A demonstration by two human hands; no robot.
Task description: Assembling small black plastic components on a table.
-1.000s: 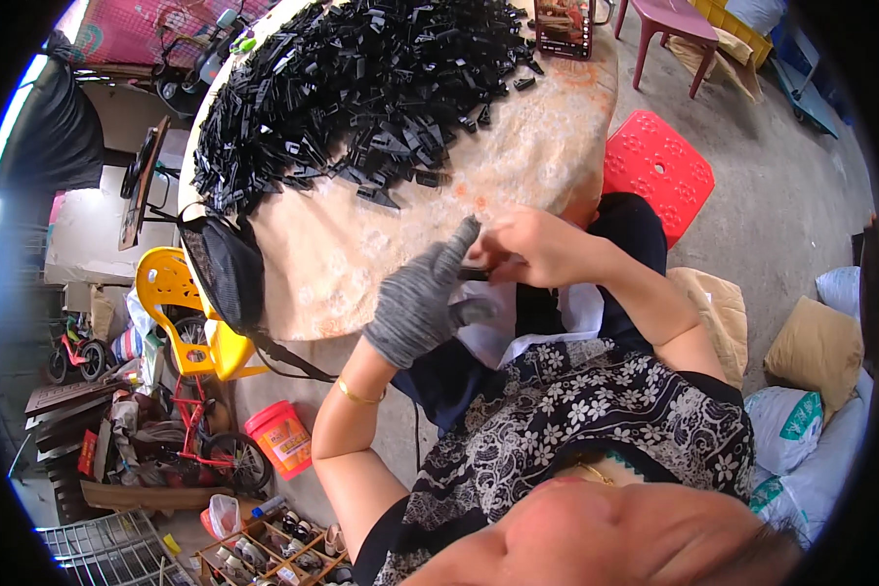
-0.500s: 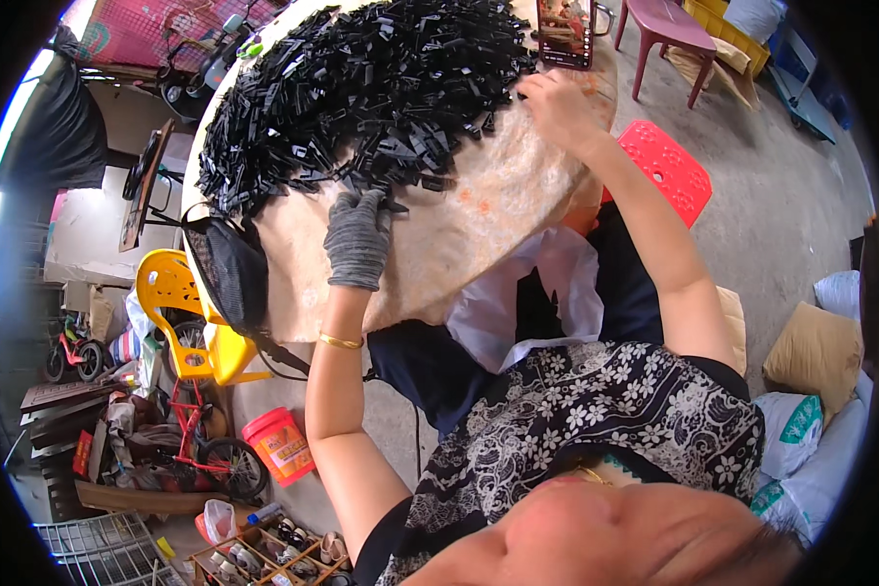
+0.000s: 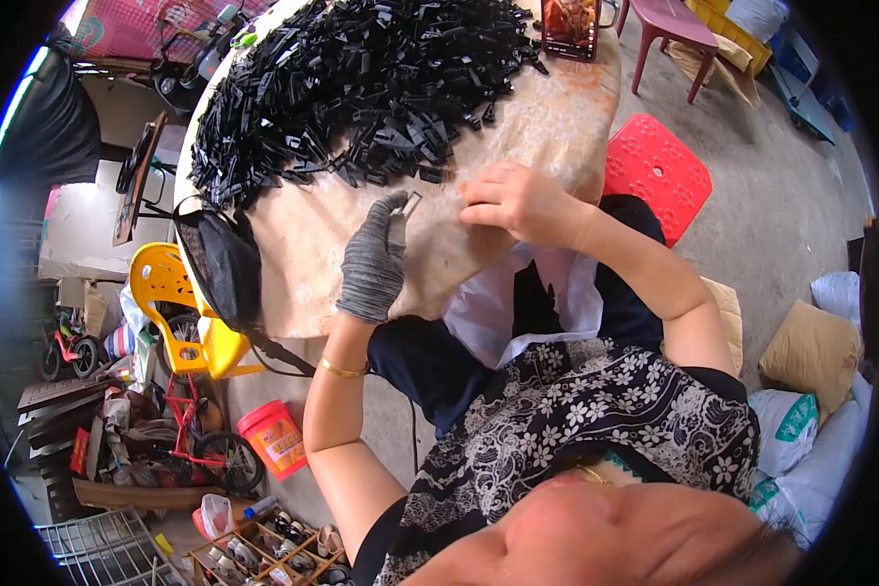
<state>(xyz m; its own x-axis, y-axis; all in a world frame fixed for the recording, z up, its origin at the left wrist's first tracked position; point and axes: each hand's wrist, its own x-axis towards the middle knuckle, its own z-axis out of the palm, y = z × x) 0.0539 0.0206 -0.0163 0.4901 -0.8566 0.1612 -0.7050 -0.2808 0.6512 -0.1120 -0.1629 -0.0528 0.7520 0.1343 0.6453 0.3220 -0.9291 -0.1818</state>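
Observation:
My left hand (image 3: 373, 260), in a grey knit glove, rests on the round table (image 3: 518, 117) and pinches a small thin metal piece (image 3: 409, 202) at its fingertips. My bare right hand (image 3: 515, 200) hovers just to its right, fingers curled, near the same spot; whether it holds anything is hidden. A large heap of small black plastic parts (image 3: 352, 78) covers the far half of the table, its near edge a little beyond both hands.
A phone (image 3: 568, 24) stands at the table's far edge. A red plastic stool (image 3: 657, 171) sits to the right, a yellow chair (image 3: 181, 303) with a dark bag (image 3: 223, 264) to the left. An orange bucket (image 3: 275, 438) stands on the floor, sacks lie at right.
My left hand pulled back from the heap's edge and now pinches a small piece. My right hand came back from the far right of the table to meet it.

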